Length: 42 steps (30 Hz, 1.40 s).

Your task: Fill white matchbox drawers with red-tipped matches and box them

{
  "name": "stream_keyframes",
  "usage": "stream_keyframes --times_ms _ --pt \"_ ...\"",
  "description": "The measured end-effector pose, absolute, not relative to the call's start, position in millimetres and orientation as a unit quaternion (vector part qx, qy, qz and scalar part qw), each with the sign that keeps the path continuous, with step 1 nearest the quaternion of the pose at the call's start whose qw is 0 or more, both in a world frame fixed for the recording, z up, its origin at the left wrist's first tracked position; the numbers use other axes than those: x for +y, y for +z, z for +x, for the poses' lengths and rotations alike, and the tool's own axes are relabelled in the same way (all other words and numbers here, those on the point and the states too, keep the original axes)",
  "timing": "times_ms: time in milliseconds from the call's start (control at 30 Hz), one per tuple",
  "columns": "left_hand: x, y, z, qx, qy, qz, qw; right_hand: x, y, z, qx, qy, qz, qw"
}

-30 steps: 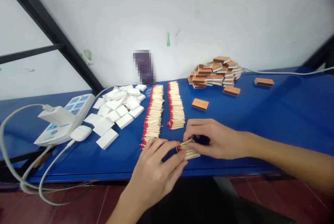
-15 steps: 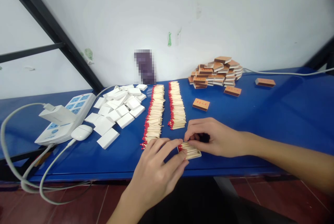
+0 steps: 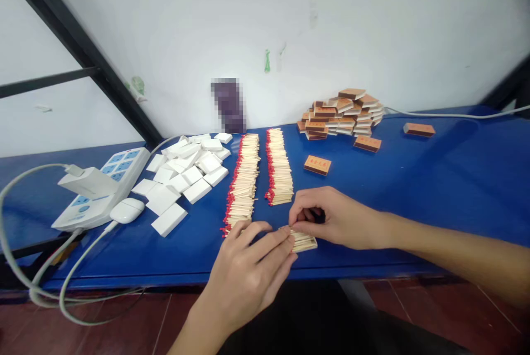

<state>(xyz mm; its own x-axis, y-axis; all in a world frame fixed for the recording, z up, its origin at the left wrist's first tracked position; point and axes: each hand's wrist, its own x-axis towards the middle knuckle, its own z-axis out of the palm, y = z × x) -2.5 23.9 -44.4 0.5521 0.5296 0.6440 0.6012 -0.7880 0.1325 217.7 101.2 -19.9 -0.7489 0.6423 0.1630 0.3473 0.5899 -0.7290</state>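
Note:
A small matchbox tray (image 3: 311, 245) filled with matches (image 3: 301, 240) lies near the front edge of the blue table. My left hand (image 3: 248, 269) grips its left end, the fingers lying over the match heads and hiding them. At the tray's far side my right hand (image 3: 333, 217) is closed in a pinch, thumb and forefinger touching the tray or its matches; what is between the tips is hidden. Beyond the hands run two long rows of red-headed matches, a left row (image 3: 245, 178) and a shorter right row (image 3: 280, 170).
White box trays (image 3: 188, 164) lie heaped at the left, near a power strip (image 3: 124, 178) with a charger and cables. Orange matchbox sleeves (image 3: 343, 115) are piled at the back right. A matchbox (image 3: 317, 165) and two others lie apart from that pile. A wall stands behind.
My left fingers have moved over the tray's left end and now cover the match heads that showed before. The right hand stays pinched at the far side, nearly in place.

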Motion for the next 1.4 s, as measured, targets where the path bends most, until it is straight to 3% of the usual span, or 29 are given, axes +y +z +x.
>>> stream_keyframes --times_ms 100,167,233,333,467,667,1400 --pt "25.1 -44.2 -2.5 -0.322 -0.352 -0.877 0.052 111.2 -17.1 226.5 -0.886 0.243 -0.291 0.265" --pt "25.6 -44.6 -2.5 -0.321 -0.355 -0.876 0.052 126.1 -16.8 236.9 -0.884 0.109 -0.336 0.306" --pt "25.6 -45.2 -2.3 -0.320 -0.359 -0.875 0.052 143.6 -18.4 248.3 -0.876 -0.018 -0.398 0.273" --pt "24.7 -45.8 -1.9 -0.321 -0.363 -0.873 0.050 161.6 -18.7 261.2 -0.872 -0.075 -0.455 0.165" --pt "23.9 -45.7 -1.8 -0.319 -0.367 -0.872 0.052 152.0 -2.2 262.7 -0.887 0.001 -0.455 0.072" --pt "24.8 -46.3 -2.7 -0.317 -0.365 -0.875 0.033 112.7 20.0 248.3 -0.925 0.250 -0.282 -0.041" --pt "26.4 -50.2 -2.7 -0.295 -0.376 -0.879 0.001 115.8 12.6 243.8 -0.918 0.310 -0.246 0.032"
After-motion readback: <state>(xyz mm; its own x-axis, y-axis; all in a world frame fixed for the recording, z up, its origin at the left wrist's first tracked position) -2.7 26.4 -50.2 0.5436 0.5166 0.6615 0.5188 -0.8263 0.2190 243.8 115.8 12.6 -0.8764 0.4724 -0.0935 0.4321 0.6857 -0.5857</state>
